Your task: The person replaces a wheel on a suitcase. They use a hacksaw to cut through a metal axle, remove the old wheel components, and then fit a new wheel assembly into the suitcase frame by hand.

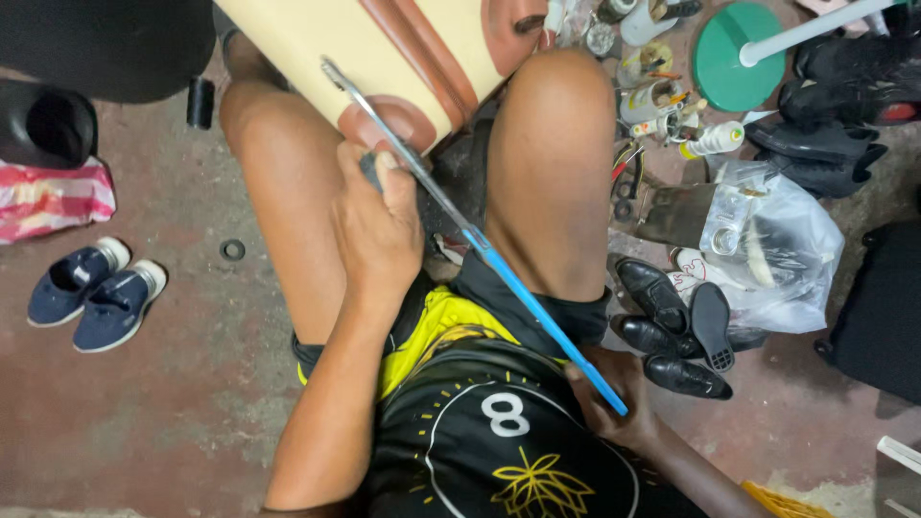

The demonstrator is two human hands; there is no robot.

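I sit on the floor with a cream suitcase (317, 43) with brown trim propped between my knees. A long thin saw blade (451, 216), bare metal at the far end and blue at the near end, runs diagonally from the suitcase's brown corner to my lap. My left hand (379, 230) is closed around the blade's middle, just below the suitcase corner. My right hand (614, 393) grips the blue near end by my hip. The blade's metal tip lies against the suitcase shell.
A pair of navy slip-on shoes (91, 293) lies at left, near a pink striped cloth (53, 197). At right are black dress shoes (672, 326), a clear plastic bag (777, 249), glue bottles and small tools (662, 105), and a green round stand base (734, 43).
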